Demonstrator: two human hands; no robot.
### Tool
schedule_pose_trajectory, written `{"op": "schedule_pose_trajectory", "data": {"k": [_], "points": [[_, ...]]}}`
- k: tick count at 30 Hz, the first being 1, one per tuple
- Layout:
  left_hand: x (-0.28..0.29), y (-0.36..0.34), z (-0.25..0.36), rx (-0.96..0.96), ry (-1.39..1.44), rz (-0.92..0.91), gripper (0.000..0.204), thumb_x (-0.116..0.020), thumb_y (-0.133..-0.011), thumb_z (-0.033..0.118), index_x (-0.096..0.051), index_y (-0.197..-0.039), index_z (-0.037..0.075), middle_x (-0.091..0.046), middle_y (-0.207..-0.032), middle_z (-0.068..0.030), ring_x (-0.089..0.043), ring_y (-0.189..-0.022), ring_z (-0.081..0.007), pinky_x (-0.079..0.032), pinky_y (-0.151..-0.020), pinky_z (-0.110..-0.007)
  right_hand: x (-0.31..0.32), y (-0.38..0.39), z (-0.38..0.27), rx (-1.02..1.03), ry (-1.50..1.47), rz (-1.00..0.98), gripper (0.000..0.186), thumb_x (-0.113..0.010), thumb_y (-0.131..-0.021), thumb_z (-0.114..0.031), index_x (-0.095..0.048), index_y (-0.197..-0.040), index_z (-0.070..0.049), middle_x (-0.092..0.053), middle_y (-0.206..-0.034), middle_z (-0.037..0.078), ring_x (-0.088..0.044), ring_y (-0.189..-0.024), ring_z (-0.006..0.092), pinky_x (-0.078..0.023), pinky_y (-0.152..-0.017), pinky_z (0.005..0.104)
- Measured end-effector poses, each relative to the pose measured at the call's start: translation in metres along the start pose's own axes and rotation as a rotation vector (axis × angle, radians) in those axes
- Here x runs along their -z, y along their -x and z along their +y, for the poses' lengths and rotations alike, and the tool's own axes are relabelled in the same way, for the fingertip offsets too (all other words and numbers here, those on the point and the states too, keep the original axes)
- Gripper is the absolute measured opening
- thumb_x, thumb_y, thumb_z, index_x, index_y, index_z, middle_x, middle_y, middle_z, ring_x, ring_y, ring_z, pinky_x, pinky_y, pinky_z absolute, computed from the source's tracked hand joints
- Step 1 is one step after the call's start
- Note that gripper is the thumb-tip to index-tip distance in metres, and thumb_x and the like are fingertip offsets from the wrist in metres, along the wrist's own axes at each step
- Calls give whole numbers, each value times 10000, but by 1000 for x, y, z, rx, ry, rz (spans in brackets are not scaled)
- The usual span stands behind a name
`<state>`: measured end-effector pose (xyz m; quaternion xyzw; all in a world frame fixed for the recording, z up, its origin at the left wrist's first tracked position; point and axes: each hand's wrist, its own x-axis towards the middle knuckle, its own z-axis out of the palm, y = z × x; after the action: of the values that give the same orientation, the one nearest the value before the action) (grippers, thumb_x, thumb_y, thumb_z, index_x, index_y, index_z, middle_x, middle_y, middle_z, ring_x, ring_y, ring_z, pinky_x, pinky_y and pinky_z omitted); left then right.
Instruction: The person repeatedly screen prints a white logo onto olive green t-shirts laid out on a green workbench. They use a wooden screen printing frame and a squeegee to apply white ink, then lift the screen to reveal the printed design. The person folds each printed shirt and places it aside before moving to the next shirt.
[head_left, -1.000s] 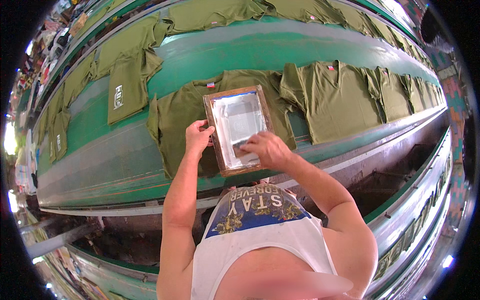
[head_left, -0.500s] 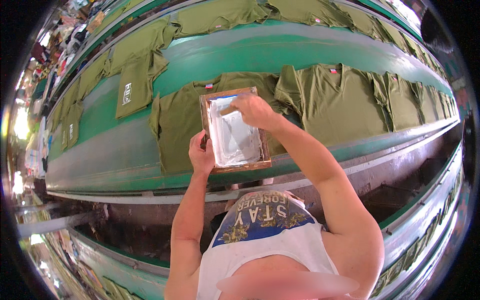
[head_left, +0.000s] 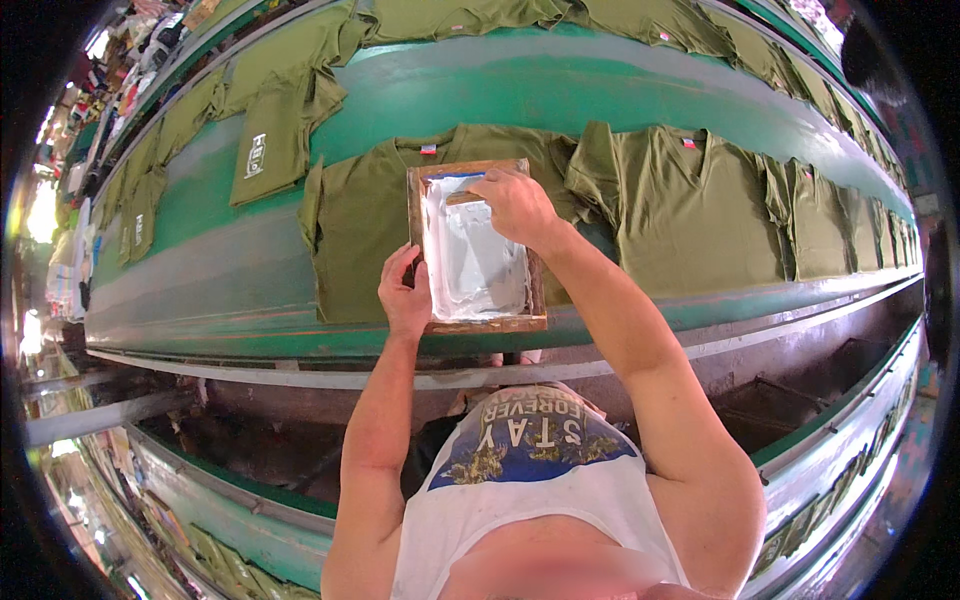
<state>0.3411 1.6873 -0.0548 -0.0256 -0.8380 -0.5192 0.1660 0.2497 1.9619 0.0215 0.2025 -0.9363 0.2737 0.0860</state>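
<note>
A wooden-framed printing screen (head_left: pixel 477 270) lies on an olive T-shirt (head_left: pixel 360 240), with white paste spread thickly inside it. My left hand (head_left: pixel 405 285) grips the screen's left edge, fingers curled along the wood. My right hand (head_left: pixel 518 210) is closed on a wooden-edged squeegee (head_left: pixel 464 197) at the far end of the screen, inside the frame. The squeegee is partly hidden by my fingers, and the shirt's middle is covered by the screen.
The long green table (head_left: pixel 450 85) carries more olive shirts (head_left: pixel 690 215) in rows, some folded shirts (head_left: pixel 270 150) bearing white prints at the left. A metal rail (head_left: pixel 250 370) runs along the near edge. Other long tables (head_left: pixel 220 530) stand behind me; piled items line the far left.
My right hand has moved with the squeegee from the near part of the screen to its far end. My left hand stays on the frame's left edge.
</note>
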Motion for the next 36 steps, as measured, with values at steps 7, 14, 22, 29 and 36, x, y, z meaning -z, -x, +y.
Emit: {"op": "schedule_pose_trajectory", "data": {"k": [7,14,22,29,36], "points": [[-3,-1,-5,-68,-14,22,285,-784,-962,7,-825,-1243,33,-769,-1361,-216,-747,-1256,-367,-598,-1078,-443,4,58,-40,42,-66,-129,444,-706,-845,1,-814,-1259,-118,-782,-1195,161,-746,-1135,397,-594,-1040,499],[-2,0,4,8,-60,12,272,-783,-963,33,-831,-1230,46,-777,-1354,-197,-723,-1268,-384,-566,-1110,-476,23,113,-88,82,-110,-251,434,-743,-830,17,-805,-1238,-119,-783,-1166,121,-736,-1142,381,-594,-1018,496],[2,-1,19,-2,-132,-73,313,-735,-984,3,-792,-1289,44,-745,-1392,-182,-678,-1297,-394,-538,-1128,-481,15,9,-18,-34,-26,-131,378,-674,-923,-5,-783,-1279,-71,-777,-1199,187,-734,-1167,416,-600,-995,527],[2,4,17,-69,-155,-103,377,-722,-1005,41,-729,-1382,30,-701,-1433,-199,-628,-1331,-417,-510,-1148,-502,13,-12,-8,-72,-35,-118,397,-668,-938,-10,-796,-1307,-80,-768,-1231,177,-716,-1186,406,-588,-999,516],[2,5,6,-110,-120,-115,401,-730,-998,88,-721,-1394,26,-675,-1458,-236,-608,-1355,-442,-471,-1186,-535,11,54,-49,-54,-104,-188,390,-669,-924,7,-808,-1273,-101,-772,-1186,145,-717,-1175,392,-587,-993,504]]}}
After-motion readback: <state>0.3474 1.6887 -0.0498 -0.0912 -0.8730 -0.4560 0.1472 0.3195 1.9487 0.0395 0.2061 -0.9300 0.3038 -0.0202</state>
